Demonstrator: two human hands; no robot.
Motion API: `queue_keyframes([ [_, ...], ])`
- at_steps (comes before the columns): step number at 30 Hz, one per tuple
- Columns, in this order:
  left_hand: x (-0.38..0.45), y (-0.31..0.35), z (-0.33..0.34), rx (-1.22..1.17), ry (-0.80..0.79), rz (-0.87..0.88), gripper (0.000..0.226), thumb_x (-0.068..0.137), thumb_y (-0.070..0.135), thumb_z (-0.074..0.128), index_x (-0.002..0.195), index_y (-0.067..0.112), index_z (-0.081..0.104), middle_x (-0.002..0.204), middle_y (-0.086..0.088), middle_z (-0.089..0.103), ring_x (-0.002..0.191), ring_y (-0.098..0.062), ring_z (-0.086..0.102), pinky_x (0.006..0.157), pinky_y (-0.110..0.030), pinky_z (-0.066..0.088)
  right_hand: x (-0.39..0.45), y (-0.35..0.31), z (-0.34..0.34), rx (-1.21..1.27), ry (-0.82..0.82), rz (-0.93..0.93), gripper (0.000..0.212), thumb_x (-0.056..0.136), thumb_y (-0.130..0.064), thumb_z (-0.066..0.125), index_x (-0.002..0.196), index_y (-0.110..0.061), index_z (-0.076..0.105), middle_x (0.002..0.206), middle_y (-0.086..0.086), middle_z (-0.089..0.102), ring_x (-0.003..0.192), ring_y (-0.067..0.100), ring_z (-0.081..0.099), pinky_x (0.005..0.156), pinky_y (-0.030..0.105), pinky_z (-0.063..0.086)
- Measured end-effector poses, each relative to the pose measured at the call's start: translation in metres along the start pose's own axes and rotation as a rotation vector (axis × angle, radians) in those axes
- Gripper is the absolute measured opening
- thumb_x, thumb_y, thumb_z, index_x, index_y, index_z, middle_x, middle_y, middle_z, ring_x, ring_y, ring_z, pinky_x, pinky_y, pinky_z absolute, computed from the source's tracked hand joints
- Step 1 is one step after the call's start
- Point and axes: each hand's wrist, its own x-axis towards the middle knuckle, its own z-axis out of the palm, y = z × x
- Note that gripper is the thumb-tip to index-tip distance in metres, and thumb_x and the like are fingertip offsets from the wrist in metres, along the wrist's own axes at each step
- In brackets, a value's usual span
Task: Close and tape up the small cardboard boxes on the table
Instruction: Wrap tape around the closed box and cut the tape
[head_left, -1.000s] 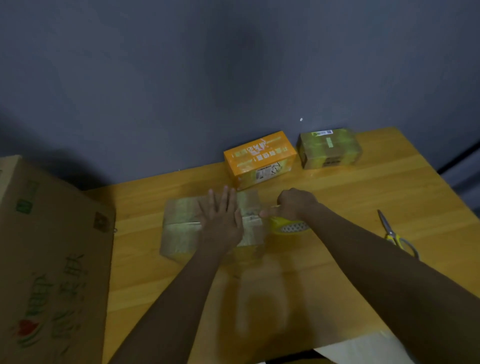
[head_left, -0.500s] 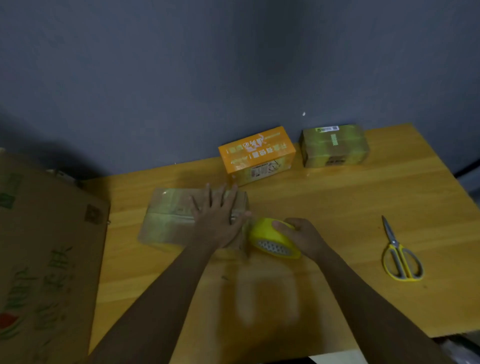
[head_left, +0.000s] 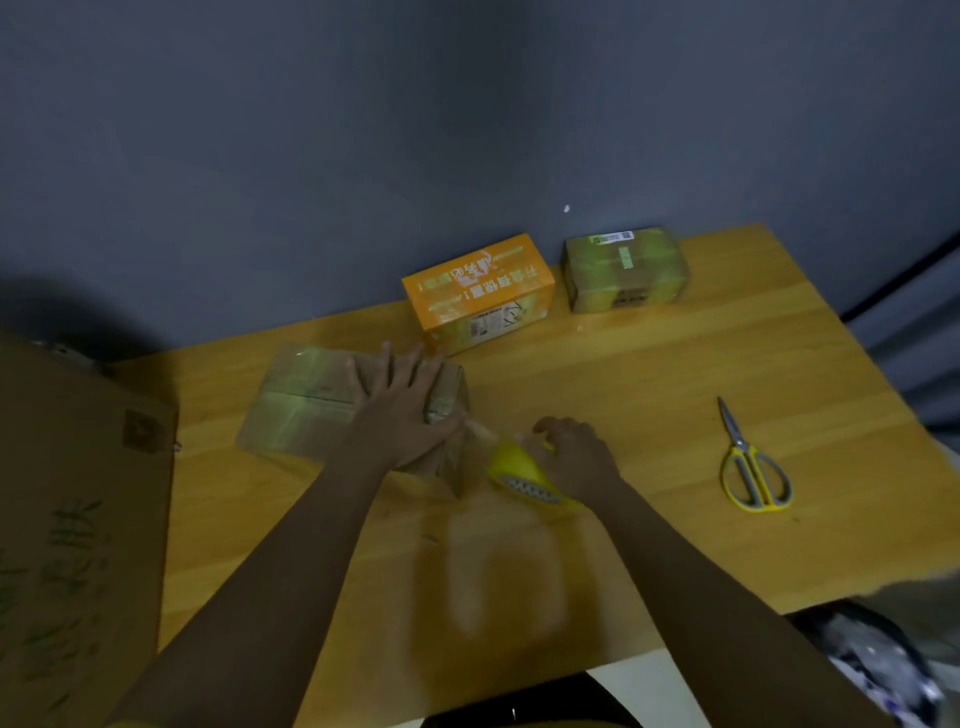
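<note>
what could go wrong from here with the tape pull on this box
The strip of clear tape stretched from the brown cardboard box to the yellow tape roll could twist or stick to itself. The left hand presses flat on only the box's right end, so a hard pull by the right hand might drag the box. The yellow-handled scissors lie well off to the right, making cutting awkward.

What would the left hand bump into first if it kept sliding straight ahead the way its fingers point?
Probably the orange box. The left hand lies flat on the taped brown box, fingers aimed away and slightly right, toward that box's near left corner. Depth is hard to judge; it might just pass to its left and reach the wall.
</note>
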Motion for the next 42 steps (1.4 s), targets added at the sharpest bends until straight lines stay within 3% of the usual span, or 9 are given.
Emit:
queue_keyframes([
  [4, -0.006, 0.024, 0.001, 0.054, 0.044, -0.025, 0.076, 0.093, 0.053, 0.038, 0.154, 0.025, 0.002, 0.161, 0.001, -0.013, 0.145, -0.029, -0.021, 0.111, -0.057, -0.019, -0.025, 0.03, -0.011, 0.118, 0.149, 0.099, 0.044, 0.097, -0.045, 0.049, 0.127, -0.014, 0.056, 0.125, 0.012, 0.052, 0.117, 0.032, 0.046, 0.094, 0.041, 0.042],
  [10, -0.017, 0.088, 0.013, 0.055, 0.125, 0.127, 0.053, 0.097, 0.03, 0.04, 0.148, 0.021, 0.028, 0.16, -0.005, 0.01, 0.148, -0.022, 0.0, 0.116, -0.054, -0.005, -0.051, 0.109, -0.039, -0.023, 0.227, 0.289, 0.03, 0.094, -0.016, 0.052, 0.121, -0.006, 0.059, 0.124, 0.02, 0.053, 0.117, 0.037, 0.048, 0.095, 0.037, 0.04],
  [17, 0.005, 0.185, 0.038, -0.01, 0.056, 0.101, 0.044, 0.098, 0.028, 0.04, 0.142, 0.022, 0.04, 0.153, -0.001, 0.03, 0.14, -0.023, 0.025, 0.114, -0.042, 0.016, -0.047, 0.202, -0.079, -0.183, 0.117, 0.472, 0.041, 0.101, -0.03, 0.042, 0.131, -0.002, 0.04, 0.132, 0.019, 0.043, 0.124, 0.037, 0.041, 0.095, 0.042, 0.041],
  [22, 0.018, 0.244, 0.055, -0.139, 0.051, -0.002, 0.041, 0.097, 0.022, 0.044, 0.138, 0.018, 0.047, 0.139, -0.005, 0.046, 0.127, -0.027, 0.042, 0.103, -0.036, 0.034, -0.029, 0.248, -0.087, -0.289, 0.03, 0.371, 0.055, 0.098, -0.049, 0.041, 0.123, -0.001, 0.043, 0.126, 0.016, 0.05, 0.12, 0.032, 0.05, 0.097, 0.037, 0.041],
  [30, -0.004, 0.258, 0.063, -0.236, 0.184, -0.301, 0.035, 0.096, 0.02, 0.047, 0.129, 0.016, 0.056, 0.125, -0.01, 0.053, 0.119, -0.032, 0.044, 0.095, -0.04, 0.038, -0.018, 0.242, -0.081, -0.143, -0.07, 0.262, 0.043, 0.094, -0.036, 0.058, 0.115, -0.001, 0.046, 0.113, 0.015, 0.059, 0.105, 0.033, 0.06, 0.079, 0.037, 0.048],
  [35, -0.034, 0.238, 0.058, -0.279, 0.37, -0.573, 0.024, 0.097, 0.022, 0.048, 0.115, 0.009, 0.058, 0.116, -0.015, 0.052, 0.112, -0.035, 0.043, 0.089, -0.042, 0.035, 0.008, 0.192, -0.087, -0.037, -0.145, -0.045, 0.037, 0.092, -0.033, 0.058, 0.105, 0.001, 0.064, 0.105, 0.021, 0.062, 0.102, 0.036, 0.059, 0.079, 0.039, 0.044],
  [37, -0.044, 0.225, 0.057, -0.309, 0.408, -0.699, 0.026, 0.098, 0.025, 0.047, 0.112, 0.005, 0.054, 0.115, -0.017, 0.051, 0.112, -0.035, 0.043, 0.091, -0.042, 0.033, 0.024, 0.161, -0.096, -0.056, -0.221, -0.173, 0.034, 0.093, -0.032, 0.057, 0.095, 0.0, 0.069, 0.087, 0.021, 0.063, 0.087, 0.032, 0.06, 0.069, 0.036, 0.039],
  [39, -0.05, 0.212, 0.057, -0.358, 0.403, -0.833, 0.033, 0.099, 0.031, 0.046, 0.113, 0.002, 0.051, 0.118, -0.019, 0.049, 0.116, -0.035, 0.041, 0.094, -0.041, 0.031, 0.04, 0.128, -0.106, -0.093, -0.29, -0.255, 0.033, 0.092, -0.033, 0.057, 0.083, -0.003, 0.069, 0.071, 0.015, 0.054, 0.07, 0.024, 0.052, 0.06, 0.031, 0.032],
  [42, -0.054, 0.197, 0.059, -0.48, 0.364, -0.969, 0.048, 0.098, 0.041, 0.045, 0.118, -0.003, 0.046, 0.125, -0.023, 0.046, 0.121, -0.037, 0.039, 0.1, -0.042, 0.026, 0.065, 0.083, -0.115, -0.137, -0.422, -0.327, 0.025, 0.09, -0.035, 0.061, 0.077, -0.014, 0.062, 0.069, 0.007, 0.049, 0.066, 0.023, 0.046, 0.055, 0.029, 0.03],
])
